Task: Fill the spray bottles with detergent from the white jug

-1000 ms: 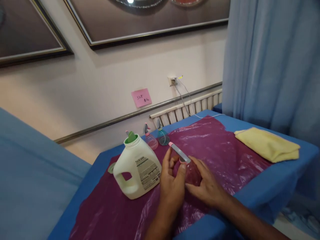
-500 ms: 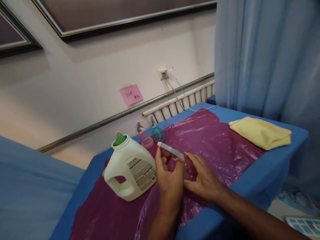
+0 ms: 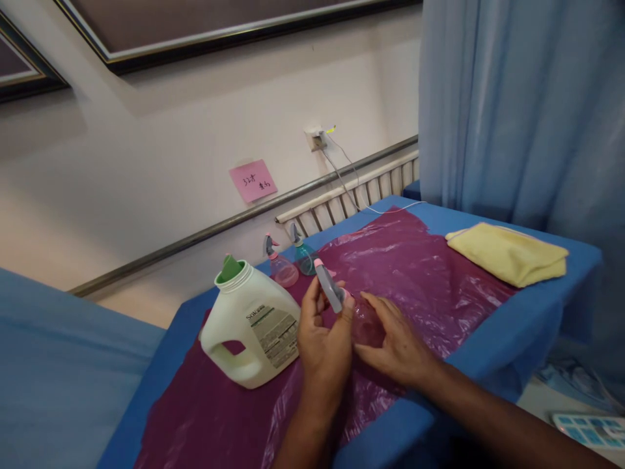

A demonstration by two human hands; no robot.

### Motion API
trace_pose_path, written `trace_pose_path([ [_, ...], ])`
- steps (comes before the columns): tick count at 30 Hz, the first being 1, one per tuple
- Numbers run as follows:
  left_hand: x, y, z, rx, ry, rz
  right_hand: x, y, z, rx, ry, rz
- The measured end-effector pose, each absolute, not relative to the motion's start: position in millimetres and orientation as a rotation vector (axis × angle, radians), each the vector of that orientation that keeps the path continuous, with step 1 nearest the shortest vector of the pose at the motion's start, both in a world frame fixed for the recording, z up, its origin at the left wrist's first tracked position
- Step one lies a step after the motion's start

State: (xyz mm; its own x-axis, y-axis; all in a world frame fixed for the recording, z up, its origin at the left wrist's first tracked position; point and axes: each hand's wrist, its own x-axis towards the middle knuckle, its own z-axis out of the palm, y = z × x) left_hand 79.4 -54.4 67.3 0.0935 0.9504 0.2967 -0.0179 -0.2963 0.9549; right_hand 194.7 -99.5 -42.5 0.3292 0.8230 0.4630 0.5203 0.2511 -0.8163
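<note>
In the head view, a pink bottle is held between both hands. Its trigger head is grasped near the collar by the fingers of the left hand, with the thumb pressed at the neck. The body is cupped by the curved fingers of the right hand. Whether its base is rested on the sheet below the fingers cannot be told.

A white jug is placed just left of the left fingers. Beyond the left fingertips, a pink sprayer and a teal sprayer are set side by side. A yellow cloth is laid well right of the right fingers.

The step in hand is judged to be the turning of the trigger head; tightening or loosening cannot be told apart. Next, the body should be steadied by the right fingers and the collar turned squarely, without squeezing the thin wall.
</note>
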Motion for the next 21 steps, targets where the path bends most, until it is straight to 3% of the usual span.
trace_pose_path([
  [10, 60.5, -41.9, 130.2, 1.393, 0.759, 1.539, 196.3, -100.3, -41.7, -1.470, -1.336, 0.361],
  [21, 55.1, -42.1, 152.5, 1.416, 0.729, 1.544, 196.4, -102.0, -43.4, -1.475, -1.342, 0.373],
])
